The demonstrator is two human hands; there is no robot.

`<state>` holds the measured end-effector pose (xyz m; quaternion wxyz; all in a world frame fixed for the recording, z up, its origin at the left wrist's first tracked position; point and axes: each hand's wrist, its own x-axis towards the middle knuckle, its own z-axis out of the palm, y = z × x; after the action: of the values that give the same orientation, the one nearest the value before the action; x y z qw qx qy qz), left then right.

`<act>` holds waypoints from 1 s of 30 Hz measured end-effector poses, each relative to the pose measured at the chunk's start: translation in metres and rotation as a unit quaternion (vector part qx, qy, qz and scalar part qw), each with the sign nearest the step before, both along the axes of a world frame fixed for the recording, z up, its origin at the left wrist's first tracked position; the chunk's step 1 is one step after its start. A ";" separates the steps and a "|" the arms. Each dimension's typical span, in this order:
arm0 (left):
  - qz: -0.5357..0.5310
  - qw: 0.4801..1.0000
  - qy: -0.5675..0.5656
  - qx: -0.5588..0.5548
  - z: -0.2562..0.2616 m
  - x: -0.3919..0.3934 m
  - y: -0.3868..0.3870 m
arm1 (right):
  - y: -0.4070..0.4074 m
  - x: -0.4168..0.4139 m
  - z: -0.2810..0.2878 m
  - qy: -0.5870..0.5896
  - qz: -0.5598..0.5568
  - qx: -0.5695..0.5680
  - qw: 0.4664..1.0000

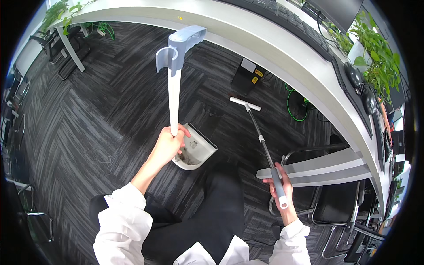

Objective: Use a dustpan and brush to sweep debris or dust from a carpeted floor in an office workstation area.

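Observation:
My left hand (171, 142) grips the white pole of a long-handled dustpan (200, 145). A blue-grey plastic handle with an open clip (177, 49) tops that pole. The pan rests on the carpet below, with a small heap of dark dust and hair (187, 158) in its back corner. In my right hand (281, 185) is the grey grip of a long-handled broom (266, 149) with a metal shaft. Its narrow white head (245, 103) is down at the floor under the desk, and the bristles are hard to make out.
A curved white desk (265, 49) runs overhead and down the right, bearing a keyboard (285, 20) and potted plants (374, 56). Beneath it stand a black computer case (246, 76) and green cables (294, 106). A black chair (338, 202) is at right; patterned carpet (82, 109) covers the floor.

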<state>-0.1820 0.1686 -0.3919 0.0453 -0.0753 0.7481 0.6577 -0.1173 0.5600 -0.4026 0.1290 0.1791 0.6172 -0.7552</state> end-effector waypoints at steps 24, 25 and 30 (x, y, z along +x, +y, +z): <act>-0.002 1.000 0.003 0.003 -0.004 -0.005 0.005 | -0.031 -0.078 -0.099 0.332 0.117 0.374 0.858; 0.001 1.000 0.002 0.004 -0.004 -0.005 0.002 | -0.039 -0.068 -0.090 0.332 0.120 0.373 0.858; -0.018 1.000 -0.002 -0.003 0.003 -0.004 -0.002 | -0.053 -0.020 -0.037 0.154 0.100 0.178 0.967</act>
<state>-0.1861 0.1669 -0.3893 0.0582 -0.0632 0.7515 0.6541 -0.1374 0.5068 -0.4396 0.0731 0.0183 0.7686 -0.6353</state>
